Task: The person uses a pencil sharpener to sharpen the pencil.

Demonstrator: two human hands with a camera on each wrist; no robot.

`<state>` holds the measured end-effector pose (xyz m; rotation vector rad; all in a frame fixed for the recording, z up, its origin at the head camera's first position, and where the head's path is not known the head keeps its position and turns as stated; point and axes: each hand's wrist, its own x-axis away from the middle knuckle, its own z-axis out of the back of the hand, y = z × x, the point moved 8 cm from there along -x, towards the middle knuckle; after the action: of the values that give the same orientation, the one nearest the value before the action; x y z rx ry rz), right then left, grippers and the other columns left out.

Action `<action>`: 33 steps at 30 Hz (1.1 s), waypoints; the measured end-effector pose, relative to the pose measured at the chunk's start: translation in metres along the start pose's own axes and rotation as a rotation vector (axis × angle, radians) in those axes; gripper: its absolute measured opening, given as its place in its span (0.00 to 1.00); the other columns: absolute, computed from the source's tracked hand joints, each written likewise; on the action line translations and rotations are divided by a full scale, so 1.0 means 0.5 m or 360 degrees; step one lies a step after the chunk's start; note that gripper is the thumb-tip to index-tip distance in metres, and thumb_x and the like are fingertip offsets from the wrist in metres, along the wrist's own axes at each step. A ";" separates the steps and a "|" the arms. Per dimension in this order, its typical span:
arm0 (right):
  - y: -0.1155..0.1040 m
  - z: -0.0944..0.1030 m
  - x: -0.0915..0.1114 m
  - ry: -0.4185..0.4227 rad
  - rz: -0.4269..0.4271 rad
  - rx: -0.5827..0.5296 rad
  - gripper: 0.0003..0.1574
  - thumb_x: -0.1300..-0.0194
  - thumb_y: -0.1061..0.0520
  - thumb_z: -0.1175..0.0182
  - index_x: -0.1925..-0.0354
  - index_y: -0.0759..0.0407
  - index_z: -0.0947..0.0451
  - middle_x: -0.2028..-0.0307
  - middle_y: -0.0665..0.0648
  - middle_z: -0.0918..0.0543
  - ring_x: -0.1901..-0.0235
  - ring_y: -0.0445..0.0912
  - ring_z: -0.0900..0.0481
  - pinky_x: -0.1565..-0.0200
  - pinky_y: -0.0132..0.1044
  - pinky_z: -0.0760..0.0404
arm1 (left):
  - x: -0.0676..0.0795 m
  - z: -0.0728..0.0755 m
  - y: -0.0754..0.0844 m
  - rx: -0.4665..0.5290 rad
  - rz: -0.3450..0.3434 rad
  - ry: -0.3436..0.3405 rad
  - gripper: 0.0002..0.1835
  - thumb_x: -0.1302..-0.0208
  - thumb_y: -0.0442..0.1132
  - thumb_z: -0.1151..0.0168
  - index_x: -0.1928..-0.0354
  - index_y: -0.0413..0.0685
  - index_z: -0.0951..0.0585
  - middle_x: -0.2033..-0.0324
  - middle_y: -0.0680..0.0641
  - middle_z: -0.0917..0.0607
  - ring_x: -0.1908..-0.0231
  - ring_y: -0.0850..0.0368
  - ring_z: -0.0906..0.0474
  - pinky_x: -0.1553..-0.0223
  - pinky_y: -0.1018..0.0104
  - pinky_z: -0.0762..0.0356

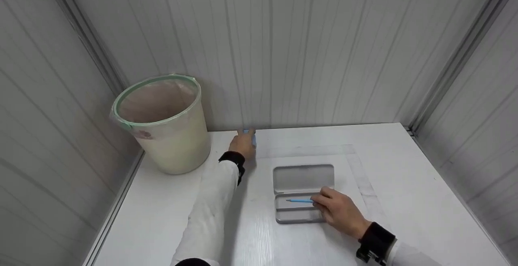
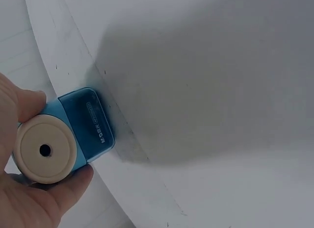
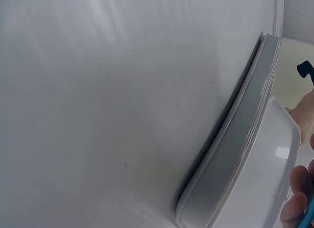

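At the table's back edge, my left hand grips a blue pencil sharpener between thumb and fingers. In the left wrist view the sharpener shows a round cream face with a dark hole and a translucent blue drawer. My right hand pinches a light blue pencil over the lower half of an open grey pencil case. The pencil lies level, its tip toward the left. The right wrist view catches only the fingers, a bit of the pencil and the side of the case.
A cream bin with a green rim and a pink liner stands at the table's back left, beside my left forearm. Light walls close in the back and both sides. Strips of clear tape run over the white table.
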<state>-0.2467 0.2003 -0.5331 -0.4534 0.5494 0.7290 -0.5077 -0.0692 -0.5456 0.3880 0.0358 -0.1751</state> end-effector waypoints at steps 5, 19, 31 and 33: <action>-0.004 -0.005 -0.004 -0.0015 0.0009 -0.0014 0.12 0.35 0.67 0.22 0.56 0.54 0.10 0.67 0.46 0.26 0.69 0.30 0.34 0.66 0.19 0.30 | 0.016 0.024 0.004 -0.0055 0.0009 0.0055 0.31 0.25 0.33 0.37 0.21 0.50 0.23 0.30 0.28 0.22 0.44 0.30 0.11 0.42 0.43 0.09; -0.019 -0.011 -0.022 0.0009 0.0068 -0.0056 0.14 0.35 0.68 0.23 0.55 0.55 0.10 0.67 0.47 0.25 0.69 0.32 0.32 0.66 0.23 0.28 | 0.114 0.089 0.003 -0.0024 0.0049 -0.0090 0.35 0.30 0.38 0.33 0.21 0.44 0.23 0.34 0.26 0.24 0.47 0.34 0.11 0.42 0.43 0.09; -0.020 -0.019 -0.025 0.0011 0.0037 -0.0158 0.14 0.34 0.70 0.24 0.54 0.56 0.09 0.66 0.46 0.23 0.69 0.31 0.29 0.66 0.21 0.27 | 0.231 0.113 0.016 -0.0032 0.0014 -0.0057 0.33 0.36 0.38 0.30 0.27 0.37 0.19 0.42 0.26 0.20 0.58 0.36 0.11 0.52 0.42 0.07; -0.019 -0.019 -0.024 0.0012 0.0021 -0.0185 0.14 0.34 0.70 0.24 0.54 0.56 0.09 0.66 0.46 0.22 0.69 0.31 0.29 0.66 0.21 0.27 | 0.250 0.109 0.026 -0.0036 0.0000 -0.0049 0.33 0.37 0.38 0.30 0.28 0.37 0.18 0.44 0.26 0.20 0.59 0.37 0.11 0.53 0.43 0.07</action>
<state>-0.2504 0.1828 -0.5313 -0.5613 0.5190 0.7749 -0.3822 -0.0985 -0.4987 0.3628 0.0072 -0.1804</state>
